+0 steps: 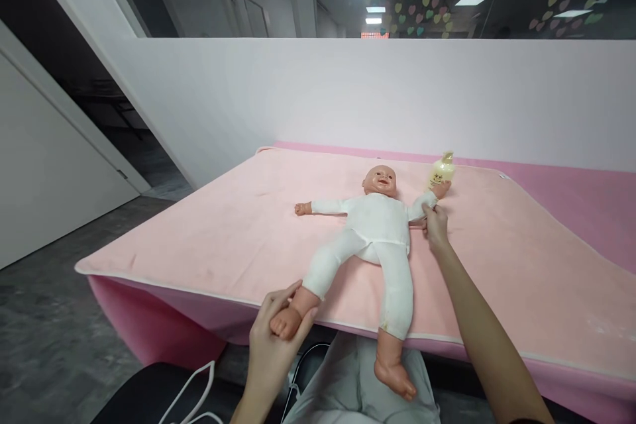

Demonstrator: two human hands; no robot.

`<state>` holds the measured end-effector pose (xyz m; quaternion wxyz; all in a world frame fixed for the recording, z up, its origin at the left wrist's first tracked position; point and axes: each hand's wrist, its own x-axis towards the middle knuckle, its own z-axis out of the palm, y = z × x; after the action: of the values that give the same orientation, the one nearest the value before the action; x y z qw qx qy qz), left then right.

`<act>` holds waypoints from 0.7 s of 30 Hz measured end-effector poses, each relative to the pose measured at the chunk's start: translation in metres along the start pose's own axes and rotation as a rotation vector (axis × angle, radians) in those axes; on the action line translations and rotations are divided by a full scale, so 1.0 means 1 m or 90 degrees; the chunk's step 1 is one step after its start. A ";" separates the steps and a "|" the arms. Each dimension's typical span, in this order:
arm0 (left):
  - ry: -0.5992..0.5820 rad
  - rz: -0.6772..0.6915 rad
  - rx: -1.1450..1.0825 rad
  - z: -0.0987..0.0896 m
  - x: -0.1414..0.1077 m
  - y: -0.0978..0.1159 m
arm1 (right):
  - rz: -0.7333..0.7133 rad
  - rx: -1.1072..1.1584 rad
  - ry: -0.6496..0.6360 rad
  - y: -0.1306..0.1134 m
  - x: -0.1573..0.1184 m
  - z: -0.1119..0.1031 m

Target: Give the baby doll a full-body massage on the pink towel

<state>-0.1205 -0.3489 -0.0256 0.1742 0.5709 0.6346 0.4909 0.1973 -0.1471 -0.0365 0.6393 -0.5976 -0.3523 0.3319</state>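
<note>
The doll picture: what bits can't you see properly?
All in the head view:
- Writing on the yellow bottle: too small to read.
- Part of that bottle: behind the doll's hand.
- Palm of your left hand: covered by the doll's foot.
- Rest of the white cable: cut off, bottom edge.

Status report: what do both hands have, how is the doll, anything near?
Left hand holding doll by ankle. Right hand gripping sleeve. Doll face up on pink blanket. Yellow bottle near its outstretched arm.
</note>
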 end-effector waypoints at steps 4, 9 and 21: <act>-0.039 0.020 0.037 0.004 -0.030 -0.030 | 0.237 0.136 0.060 -0.011 -0.002 -0.005; -0.038 0.079 0.070 -0.002 -0.036 -0.041 | 0.341 0.223 0.024 -0.027 -0.015 -0.020; 0.012 0.179 0.079 0.052 0.162 -0.017 | -0.001 -0.246 -0.023 -0.007 -0.237 -0.075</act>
<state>-0.1363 -0.1798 -0.0085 0.0622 0.6589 0.5793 0.4757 0.1345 -0.3877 -0.0450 0.5063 -0.7028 -0.4217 0.2680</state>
